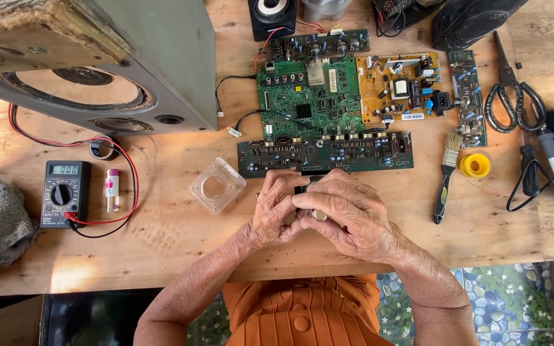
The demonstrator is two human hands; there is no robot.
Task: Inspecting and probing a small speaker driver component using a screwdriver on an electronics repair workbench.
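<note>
**Both hands clasp a small round part**

Left hand [276, 208] and right hand [347, 211] close together around a small round metal part [318, 215] above the wooden table [181, 243], just below the long dark circuit board [325, 154]. A clear plastic case [217, 186] lies beside the left hand.

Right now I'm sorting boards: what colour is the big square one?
Green, the big square circuit board, clearest in the head view.

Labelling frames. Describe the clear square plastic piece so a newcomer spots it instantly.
Start at the long dark circuit board above the hands. Just off its left end, on the wooden bench, lies the clear plastic piece: the only see-through item, square with a round centre opening.
</note>
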